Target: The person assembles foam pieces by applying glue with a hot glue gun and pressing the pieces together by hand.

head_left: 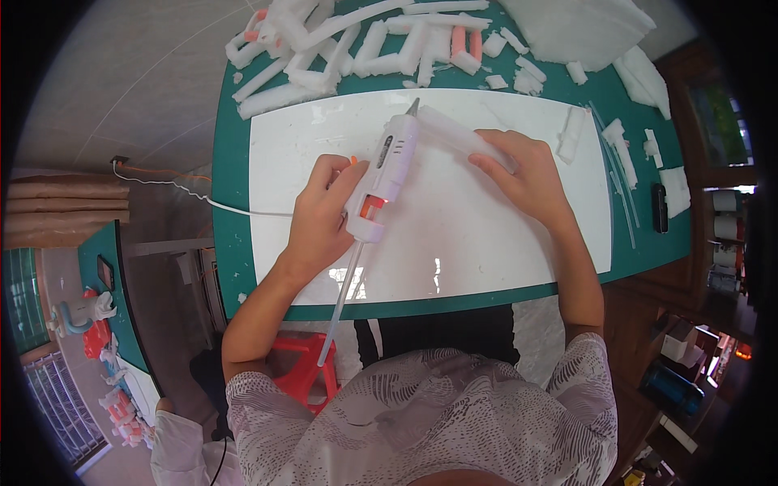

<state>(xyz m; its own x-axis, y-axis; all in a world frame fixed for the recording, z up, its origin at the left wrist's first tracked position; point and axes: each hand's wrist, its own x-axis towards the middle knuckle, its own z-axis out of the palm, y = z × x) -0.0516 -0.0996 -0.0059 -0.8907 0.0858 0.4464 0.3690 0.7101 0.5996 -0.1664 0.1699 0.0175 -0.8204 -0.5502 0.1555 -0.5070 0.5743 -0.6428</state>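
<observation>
My left hand is closed round the handle of a white and lilac hot glue gun. Its metal nozzle points away from me, and a long clear glue stick sticks out of its back end. In my right hand is a white foam strip, pinched near its right end between thumb and fingers. The strip's far left end lies close by the nozzle; whether they touch I cannot tell. Both hands are over a glossy white board.
White and pink foam frames and offcuts are heaped along the far edge of the green table. A large foam block stands far right. Clear glue sticks and a black box cutter lie at right. A white cord crosses the left edge.
</observation>
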